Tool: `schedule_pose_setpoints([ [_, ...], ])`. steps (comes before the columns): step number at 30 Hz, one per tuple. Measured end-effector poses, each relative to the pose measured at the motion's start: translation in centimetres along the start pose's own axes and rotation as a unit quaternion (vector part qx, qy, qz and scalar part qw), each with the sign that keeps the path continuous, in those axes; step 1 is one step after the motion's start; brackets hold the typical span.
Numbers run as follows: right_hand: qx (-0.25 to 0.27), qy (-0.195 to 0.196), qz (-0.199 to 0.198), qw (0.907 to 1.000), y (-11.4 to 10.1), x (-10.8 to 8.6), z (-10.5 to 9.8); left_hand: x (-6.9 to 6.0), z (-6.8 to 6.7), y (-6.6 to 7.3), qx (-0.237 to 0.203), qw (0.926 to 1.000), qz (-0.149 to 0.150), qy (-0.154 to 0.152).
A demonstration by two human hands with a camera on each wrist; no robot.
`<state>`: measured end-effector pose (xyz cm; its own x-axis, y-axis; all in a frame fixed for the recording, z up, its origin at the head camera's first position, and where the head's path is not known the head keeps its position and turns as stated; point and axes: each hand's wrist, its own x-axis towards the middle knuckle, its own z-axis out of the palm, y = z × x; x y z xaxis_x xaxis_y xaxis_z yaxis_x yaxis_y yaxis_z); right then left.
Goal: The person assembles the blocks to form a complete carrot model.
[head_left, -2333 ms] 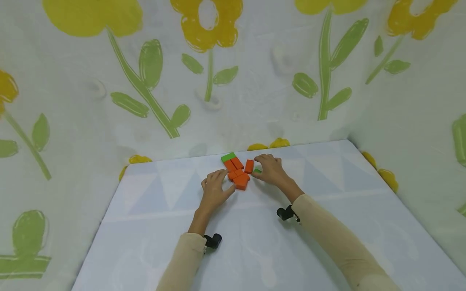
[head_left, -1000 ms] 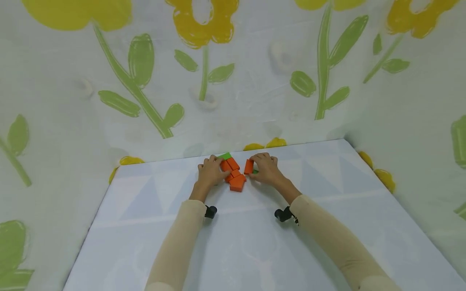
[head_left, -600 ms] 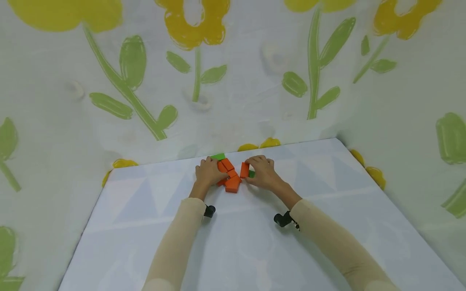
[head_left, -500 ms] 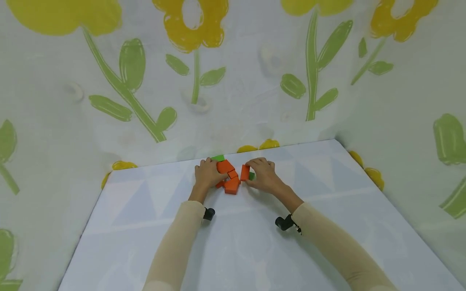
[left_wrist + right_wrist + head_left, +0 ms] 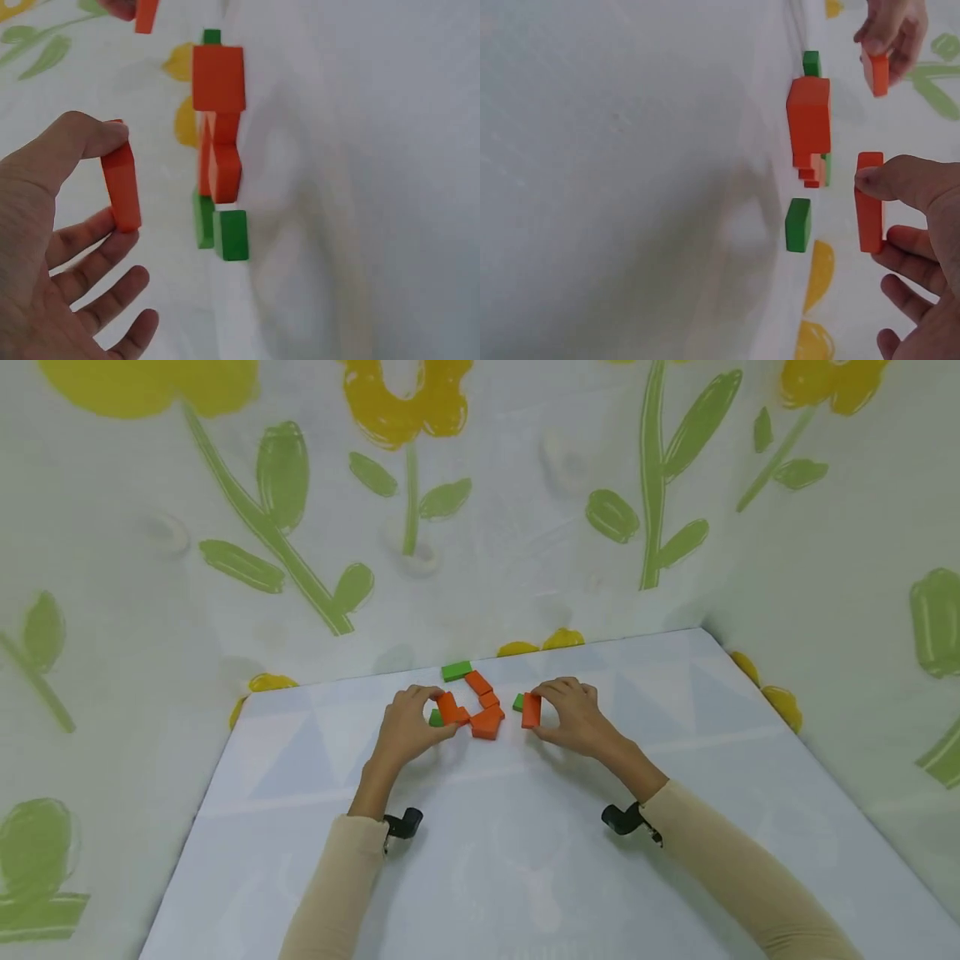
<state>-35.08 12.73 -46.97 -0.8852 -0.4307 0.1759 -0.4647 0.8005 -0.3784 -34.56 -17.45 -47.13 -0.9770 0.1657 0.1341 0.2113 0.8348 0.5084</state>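
Note:
In the head view my left hand (image 5: 405, 727) pinches an orange block (image 5: 447, 708) between thumb and fingers, held off the table in the left wrist view. My right hand (image 5: 579, 717) pinches another orange block (image 5: 531, 711) by its ends. Between the hands lie a larger orange block (image 5: 487, 723), a small orange block (image 5: 489, 700) and an oblong orange one (image 5: 478, 682), with a green block (image 5: 456, 671) at the back. A green block (image 5: 437, 718) sits by the left hand's block, and a further green block (image 5: 518, 702) by the right hand's.
A pale table (image 5: 480, 860) with faint printed triangles reaches back to a flower-patterned cloth (image 5: 502, 527), which also rises at both sides. The blocks lie near the table's back edge. A small black device is strapped at each wrist.
My left hand has moved left and taken an orange block out of the group. The right hand, with its orange block, has shifted right, and the hands are farther apart.

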Motion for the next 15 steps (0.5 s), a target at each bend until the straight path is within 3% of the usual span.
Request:
schedule_pose_setpoints([
  [7, 0.0, 0.01, -0.026, 0.9996, -0.5, -2.2, -0.8, -5.5, -0.9, 0.2, -0.011, 0.9997, 0.021, -0.008],
  [15, -0.012, -0.005, -0.046, 0.9989, -2.0, -3.7, -1.0, -9.6, -0.2, 0.4, 0.001, 0.9988, 0.045, -0.02],
])
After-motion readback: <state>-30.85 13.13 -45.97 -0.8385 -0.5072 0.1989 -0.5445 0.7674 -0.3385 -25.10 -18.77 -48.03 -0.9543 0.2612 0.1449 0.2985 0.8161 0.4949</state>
